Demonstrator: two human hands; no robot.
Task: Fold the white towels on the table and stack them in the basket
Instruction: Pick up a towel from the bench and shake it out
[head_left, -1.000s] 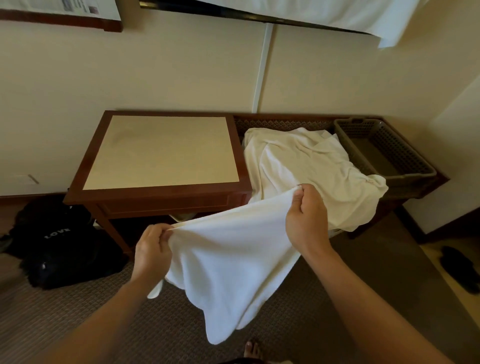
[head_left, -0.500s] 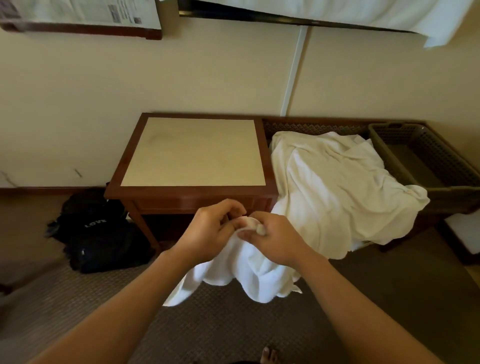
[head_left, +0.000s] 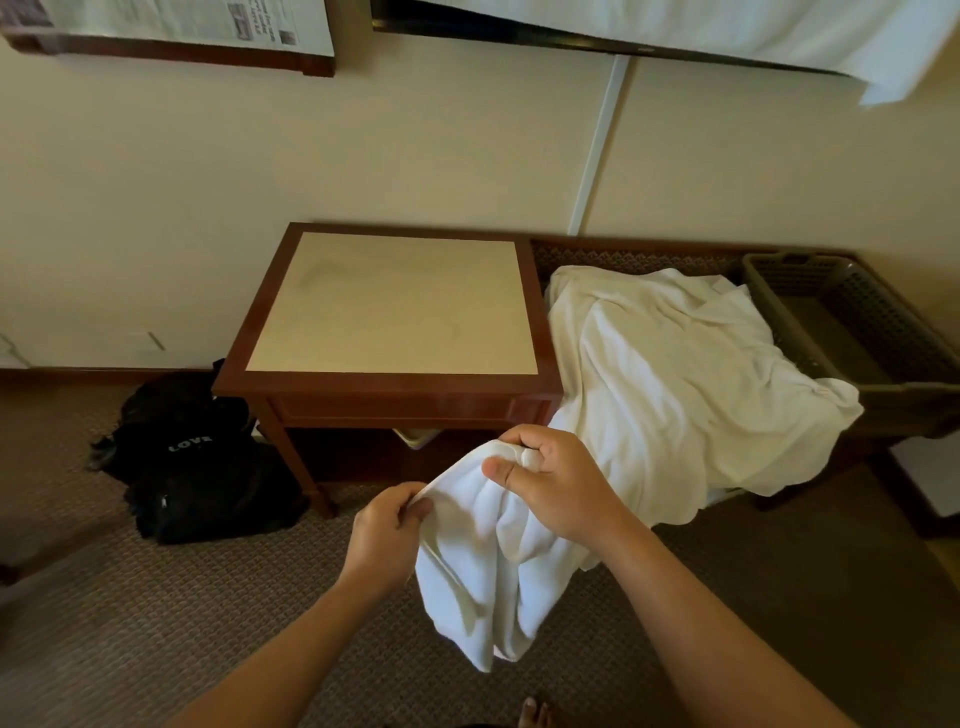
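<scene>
A white towel (head_left: 483, 561) hangs doubled in the air in front of the wooden table (head_left: 387, 392). My right hand (head_left: 550, 480) grips its gathered top corners. My left hand (head_left: 384, 535) pinches the towel's left edge a little lower. A pile of white towels (head_left: 675, 374) lies draped over the low bench to the right of the table. The grey-brown basket (head_left: 883, 387) stands at the bench's right end, and its visible bottom is bare.
A black bag (head_left: 192, 467) lies on the carpet left of the table legs. The wall runs right behind the table and bench. A white cloth (head_left: 727, 26) hangs high on the wall. My toes (head_left: 535, 714) show at the bottom edge.
A second ago the towel was stretched wide between my hands. They came together, doubling it. Now my left hand has slid down and left along the edge, away from my right hand.
</scene>
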